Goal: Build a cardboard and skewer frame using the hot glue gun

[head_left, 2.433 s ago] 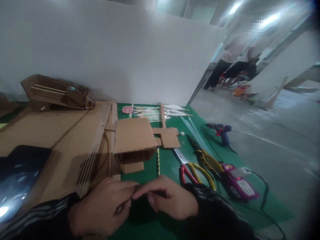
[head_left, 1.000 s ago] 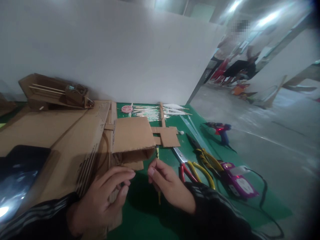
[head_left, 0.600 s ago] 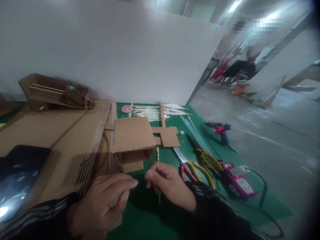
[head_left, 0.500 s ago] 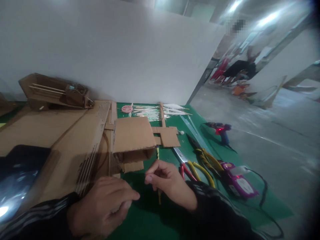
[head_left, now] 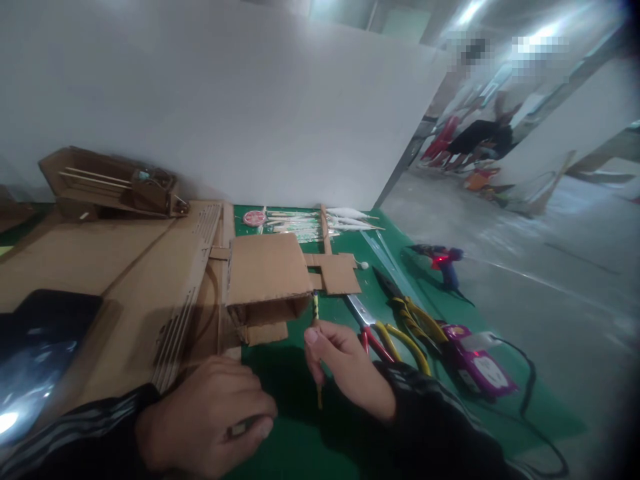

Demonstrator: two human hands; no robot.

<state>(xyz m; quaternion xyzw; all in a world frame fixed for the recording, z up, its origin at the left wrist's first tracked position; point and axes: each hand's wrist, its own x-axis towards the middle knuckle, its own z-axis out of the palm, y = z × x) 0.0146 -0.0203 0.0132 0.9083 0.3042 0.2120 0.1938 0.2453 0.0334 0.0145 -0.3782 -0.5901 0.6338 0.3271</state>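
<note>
Stick (head_left: 316, 309) lies on the surface (head_left: 290, 380) by the box (head_left: 270, 270), under the right hand (head_left: 350, 363). I cannot tell whether that grip or the curled left (head_left: 210, 413) holds anything; a sideways finger bump could roll the stick.

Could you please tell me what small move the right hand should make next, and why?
I would probably pinch the stick with the right hand and draw it back slightly: the fingers are over its middle, its near end shows below them, and its far end lies close to the box. I cannot tell whether they grip it.
</note>
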